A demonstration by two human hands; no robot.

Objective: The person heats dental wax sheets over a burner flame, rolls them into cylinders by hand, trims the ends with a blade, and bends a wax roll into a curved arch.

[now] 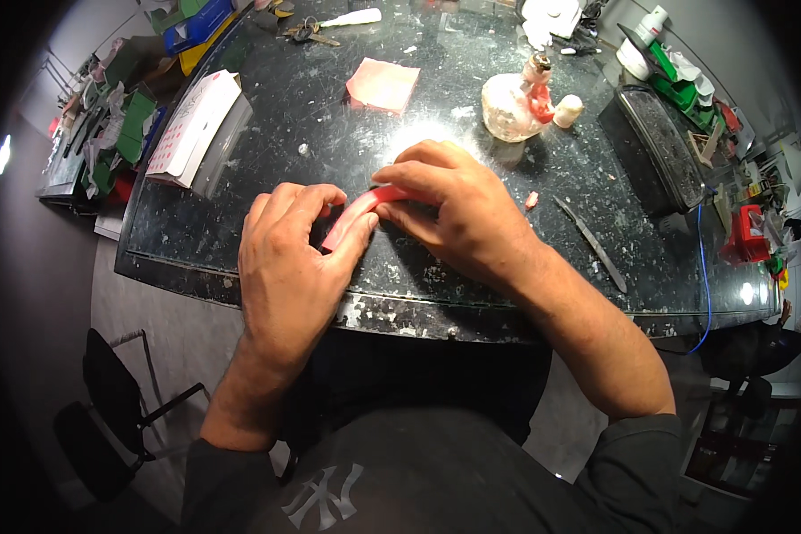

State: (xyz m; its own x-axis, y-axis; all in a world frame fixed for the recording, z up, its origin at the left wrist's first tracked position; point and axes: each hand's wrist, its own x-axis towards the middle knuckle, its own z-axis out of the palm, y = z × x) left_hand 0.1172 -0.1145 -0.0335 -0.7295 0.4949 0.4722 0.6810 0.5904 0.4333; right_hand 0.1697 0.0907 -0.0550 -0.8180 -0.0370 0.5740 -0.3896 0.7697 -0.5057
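Observation:
A curved strip of pink wax (354, 219) is held between my hands, just above the dark tabletop near its front edge. My left hand (287, 245) grips the strip's lower end, thumb along one side and curled fingers on the other. At its far end, my right hand (467, 203) pinches the strip between thumb and fingers, which hide that end. Beyond my hands lies a flat pink wax sheet (384, 86). A small pink scrap (531, 200) and a slim metal knife (591, 244) rest to the right of my right hand.
A round glass spirit burner (505, 114) stands at the back right with a whitish cap (569, 110) beside it. A white box (192, 133) lies at left, keys (308, 32) at the back. A black tray (659, 147) and blue cable (703, 276) occupy the right side.

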